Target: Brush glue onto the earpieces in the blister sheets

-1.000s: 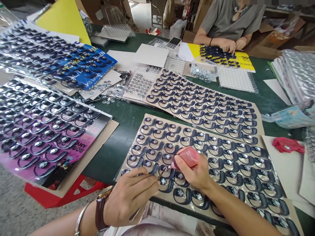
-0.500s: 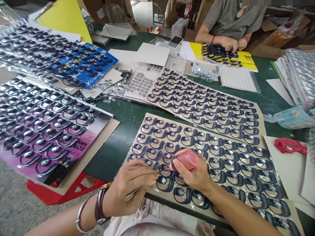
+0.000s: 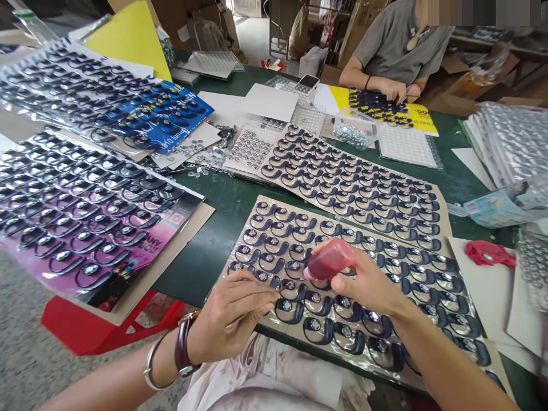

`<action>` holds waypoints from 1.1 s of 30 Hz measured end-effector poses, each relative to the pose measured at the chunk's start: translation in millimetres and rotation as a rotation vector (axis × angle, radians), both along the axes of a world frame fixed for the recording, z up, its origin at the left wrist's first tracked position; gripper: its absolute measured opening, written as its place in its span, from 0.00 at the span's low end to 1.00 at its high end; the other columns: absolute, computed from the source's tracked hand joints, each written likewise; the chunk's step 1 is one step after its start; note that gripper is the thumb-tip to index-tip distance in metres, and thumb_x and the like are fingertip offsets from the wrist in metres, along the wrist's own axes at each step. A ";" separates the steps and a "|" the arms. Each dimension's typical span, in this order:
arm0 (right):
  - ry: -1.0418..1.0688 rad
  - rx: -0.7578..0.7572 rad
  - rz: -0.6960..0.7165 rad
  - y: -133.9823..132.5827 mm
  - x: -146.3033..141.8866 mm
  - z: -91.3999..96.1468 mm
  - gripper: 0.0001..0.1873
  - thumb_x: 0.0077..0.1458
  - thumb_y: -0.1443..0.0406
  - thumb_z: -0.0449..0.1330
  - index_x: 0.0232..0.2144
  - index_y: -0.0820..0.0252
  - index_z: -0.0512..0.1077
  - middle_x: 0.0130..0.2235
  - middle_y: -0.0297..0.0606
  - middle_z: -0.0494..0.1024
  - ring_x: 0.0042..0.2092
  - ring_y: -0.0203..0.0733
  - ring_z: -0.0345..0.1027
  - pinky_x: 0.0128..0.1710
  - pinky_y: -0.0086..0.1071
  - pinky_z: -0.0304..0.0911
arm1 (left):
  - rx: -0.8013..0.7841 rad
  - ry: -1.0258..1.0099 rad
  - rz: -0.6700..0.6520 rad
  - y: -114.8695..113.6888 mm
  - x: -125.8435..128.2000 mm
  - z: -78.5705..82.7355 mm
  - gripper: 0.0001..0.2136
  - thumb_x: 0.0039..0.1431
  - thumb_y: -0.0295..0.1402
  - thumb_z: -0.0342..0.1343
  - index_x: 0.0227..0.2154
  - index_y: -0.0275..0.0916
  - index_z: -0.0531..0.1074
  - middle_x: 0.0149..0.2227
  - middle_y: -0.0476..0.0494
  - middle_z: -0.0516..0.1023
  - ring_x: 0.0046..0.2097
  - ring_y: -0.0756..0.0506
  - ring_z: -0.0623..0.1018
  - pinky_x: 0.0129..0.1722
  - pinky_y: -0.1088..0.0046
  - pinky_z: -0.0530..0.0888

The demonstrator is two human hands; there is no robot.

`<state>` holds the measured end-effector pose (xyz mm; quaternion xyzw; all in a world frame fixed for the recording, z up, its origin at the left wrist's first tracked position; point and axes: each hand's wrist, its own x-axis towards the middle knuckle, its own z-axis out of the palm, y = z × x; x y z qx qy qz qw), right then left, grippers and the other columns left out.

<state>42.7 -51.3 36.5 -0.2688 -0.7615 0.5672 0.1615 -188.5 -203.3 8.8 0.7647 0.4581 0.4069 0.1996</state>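
Drew thumb of right hand (image 3: pixel 369 278) back along red bottle (image 3: pixel 329 258), holding it, pinching thin tool (image 3: pixel 281 288) in left hand (image 3: pixel 237 308); might drip on black hooks (image 3: pixel 300 293) if tipped further

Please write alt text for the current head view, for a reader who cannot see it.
The right hand holds a tilted red bottle close above a brown board covered with dark curved pieces, while the left hand holds a thin tool near one piece. More such pieces lie in rows across the green table, with another person opposite.
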 end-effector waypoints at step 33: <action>0.231 0.541 -0.263 -56.6 -20.4 -45.5 0.05 0.52 0.64 0.61 0.30 0.60 0.71 0.29 0.37 0.78 0.26 0.36 0.73 0.25 0.28 0.67 | 0.209 0.392 -0.160 -32.7 20.1 11.6 0.15 0.64 0.23 0.40 0.39 0.23 0.74 0.39 0.32 0.79 0.40 0.41 0.78 0.43 0.64 0.75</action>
